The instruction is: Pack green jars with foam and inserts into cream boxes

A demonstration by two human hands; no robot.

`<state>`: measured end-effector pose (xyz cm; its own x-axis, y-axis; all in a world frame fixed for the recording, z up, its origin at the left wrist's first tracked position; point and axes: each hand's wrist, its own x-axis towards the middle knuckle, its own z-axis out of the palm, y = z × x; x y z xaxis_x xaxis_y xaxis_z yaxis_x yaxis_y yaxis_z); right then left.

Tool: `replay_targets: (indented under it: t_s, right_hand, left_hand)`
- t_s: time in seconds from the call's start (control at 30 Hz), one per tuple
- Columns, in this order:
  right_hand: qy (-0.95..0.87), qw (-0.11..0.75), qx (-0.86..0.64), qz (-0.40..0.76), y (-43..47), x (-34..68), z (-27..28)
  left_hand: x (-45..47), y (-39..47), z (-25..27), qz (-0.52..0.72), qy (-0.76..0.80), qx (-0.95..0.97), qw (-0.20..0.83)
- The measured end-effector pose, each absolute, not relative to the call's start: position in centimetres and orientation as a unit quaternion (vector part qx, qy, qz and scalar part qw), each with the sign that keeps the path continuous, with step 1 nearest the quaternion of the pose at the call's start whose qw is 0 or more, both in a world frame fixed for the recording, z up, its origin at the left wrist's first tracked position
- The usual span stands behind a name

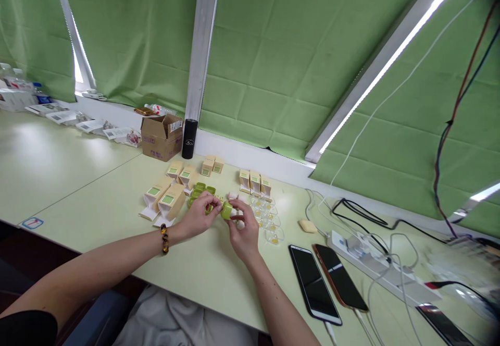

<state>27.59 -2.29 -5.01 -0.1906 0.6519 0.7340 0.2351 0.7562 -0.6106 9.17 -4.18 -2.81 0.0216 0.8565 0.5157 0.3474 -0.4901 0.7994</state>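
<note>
My right hand holds a small green rounded case between thumb and fingers, above the table. Close to its left side, my left hand is closed in a pinch; whatever lies between those fingertips is too small to make out. Behind my left hand sit several open green cases, partly covered by it. Whitish small pieces lie behind my right hand, half hidden. To the right of that hand, clear plastic pieces with yellow centres stand grouped on the table.
Opened beige boxes stand at left, with more small boxes behind. A cardboard carton and a black tumbler are by the wall. Phones, a power strip and loose cables occupy the right side.
</note>
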Motion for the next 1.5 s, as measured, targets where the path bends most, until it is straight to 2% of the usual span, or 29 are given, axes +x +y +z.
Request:
replay_targets:
  t_s: [0.87, 1.5]
  right_hand:
    - [-0.738, 0.573, -0.301, 0.192, -2.2, 27.8, -4.9]
    - [-0.718, 0.574, -0.338, 0.204, -2.2, 28.1, -4.5]
  left_hand:
    - [9.0, -4.0, -2.6, 0.547, 0.454, 0.664, 0.233]
    - [8.0, -2.4, -4.3, 0.582, 0.488, 0.603, 0.243]
